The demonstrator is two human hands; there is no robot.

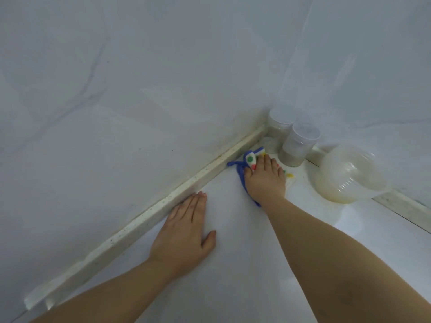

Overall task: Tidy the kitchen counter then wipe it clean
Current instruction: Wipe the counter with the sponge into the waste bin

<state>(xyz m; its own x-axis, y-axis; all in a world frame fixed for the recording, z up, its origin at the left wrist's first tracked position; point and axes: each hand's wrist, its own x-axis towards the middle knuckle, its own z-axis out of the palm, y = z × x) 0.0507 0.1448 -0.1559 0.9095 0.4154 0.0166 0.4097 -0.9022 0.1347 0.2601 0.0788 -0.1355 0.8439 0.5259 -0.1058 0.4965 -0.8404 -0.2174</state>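
A white cloth (250, 159) with coloured dots and a blue edge lies on the white counter (233, 264) near the back corner. My right hand (264, 180) presses flat on the cloth with straight fingers, close to the jars. Flat on the bare counter lies my left hand (186, 231), fingers straight, its fingertips beside the speckled backsplash strip (163, 203). Most of the cloth is hidden under my right hand.
Two clear plastic jars with pale lids, one (278, 129) behind the other (298, 145), stand in the corner. A clear plastic bowl (349, 176) sits to their right against the wall. White marbled wall tiles (140, 78) rise behind the counter.
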